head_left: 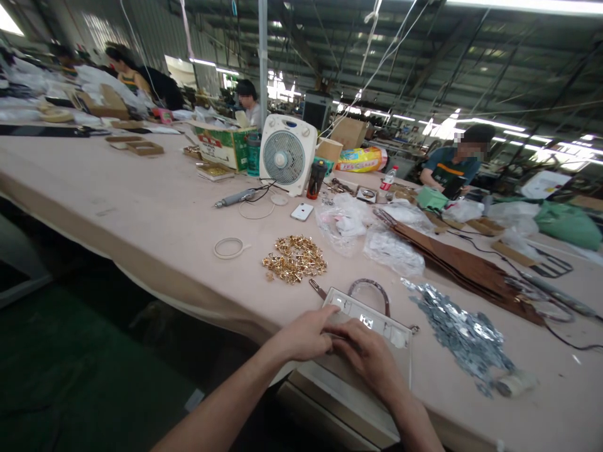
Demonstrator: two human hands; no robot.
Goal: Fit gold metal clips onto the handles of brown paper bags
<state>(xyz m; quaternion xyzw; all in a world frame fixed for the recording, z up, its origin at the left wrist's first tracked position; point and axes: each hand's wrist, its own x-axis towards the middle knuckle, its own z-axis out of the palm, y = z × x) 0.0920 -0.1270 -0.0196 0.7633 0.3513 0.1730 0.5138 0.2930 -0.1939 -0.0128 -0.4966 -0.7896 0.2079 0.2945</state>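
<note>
A flat, off-white handbag piece (400, 361) with a brown curved handle (387, 295) and a short brown strap (318, 287) lies at the table's front edge. Small metal fittings and white patches show along its upper part. My left hand (308, 333) is on its left side, index finger reaching toward the upper left corner, other fingers curled in. Right beside it, my right hand (370, 355) bends its fingers over the middle of the piece. The fingertips meet and partly hide what lies between them.
Gold-coloured studs (296, 258) lie heaped beyond my hands, and flat silver metal pieces (461, 333) spread to the right. Brown leather strips (452, 263), plastic bags (346, 220), a phone (302, 211), a fan (287, 154) and a grey power screwdriver (235, 198) are farther back. Other people work behind.
</note>
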